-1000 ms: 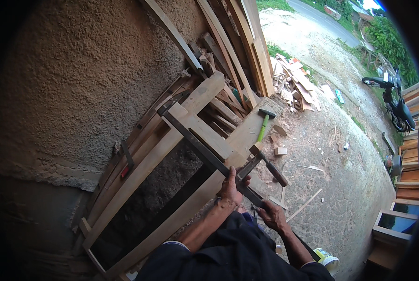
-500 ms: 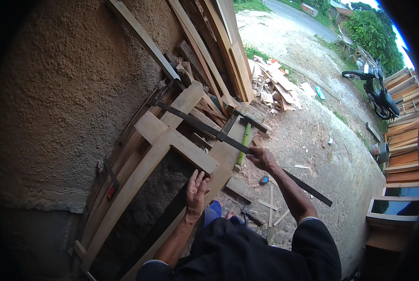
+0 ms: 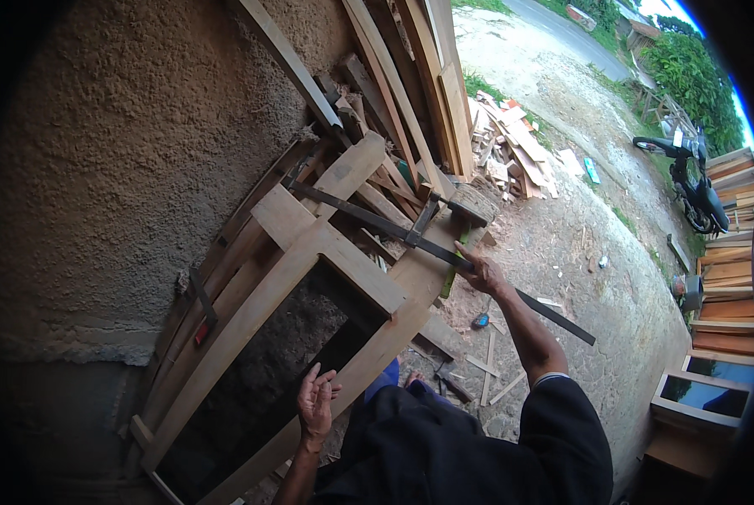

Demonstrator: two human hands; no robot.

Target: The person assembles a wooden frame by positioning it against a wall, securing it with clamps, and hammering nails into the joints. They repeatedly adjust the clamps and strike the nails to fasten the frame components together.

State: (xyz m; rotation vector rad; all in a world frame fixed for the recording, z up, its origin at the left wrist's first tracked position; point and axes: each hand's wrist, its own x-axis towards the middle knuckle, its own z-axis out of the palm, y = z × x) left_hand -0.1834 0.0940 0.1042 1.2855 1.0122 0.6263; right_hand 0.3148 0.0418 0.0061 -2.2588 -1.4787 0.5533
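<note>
A wooden frame with a long rectangular opening leans in front of me, near the wall. My right hand is wrapped round the dark metal bar of a bar clamp, which lies across the far end of the frame. The clamp's sliding jaw stands next to the broad end board. Over the frame's opening, close to its right rail, is my left hand, holding nothing with its fingers loosely apart. Partly behind the clamp and my right hand is a green bar-like object.
A rough wall rises on the left, with long planks leaning beyond the frame. Wood scraps lie heaped farther off. On the ground are a small blue-and-black object and thin sticks. A motorcycle stands at far right.
My left hand has come off the frame's crosspiece and moved back toward me, over the opening. My right hand stays on the clamp bar. The view has shifted slightly.
</note>
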